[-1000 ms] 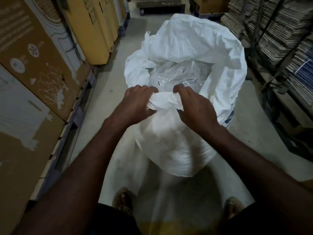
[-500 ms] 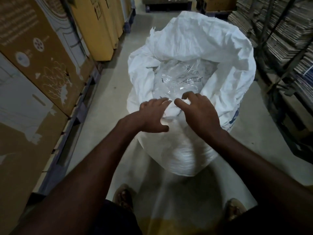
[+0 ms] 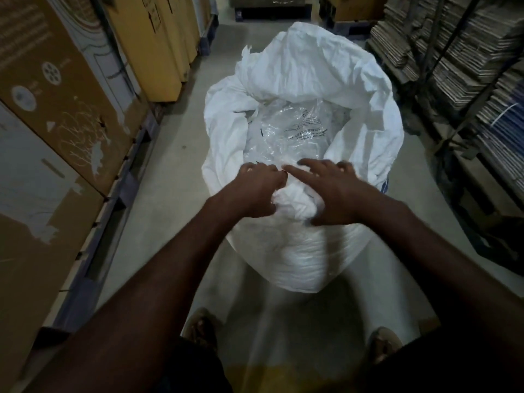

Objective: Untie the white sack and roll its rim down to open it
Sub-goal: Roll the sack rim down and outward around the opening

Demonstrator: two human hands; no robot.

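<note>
The sack (image 3: 286, 251), of white woven plastic, stands bulging and rounded on the concrete floor (image 3: 170, 154) in an aisle, its mouth open. The far rim rises in stiff crumpled folds; the near rim is bunched into a thick wrinkled roll. Inside lies a clear, glossy plastic liner (image 3: 292, 131) with black print. The left hand (image 3: 255, 191) curls round the roll's left end, gripping it. The right hand (image 3: 331, 191) rests on the roll with fingers spread and nearly straight, the forefinger pointing left. Tall brown and yellow cardboard boxes (image 3: 56, 109) line the left; stacked flat cardboard (image 3: 467, 66) fills racks on the right.
</note>
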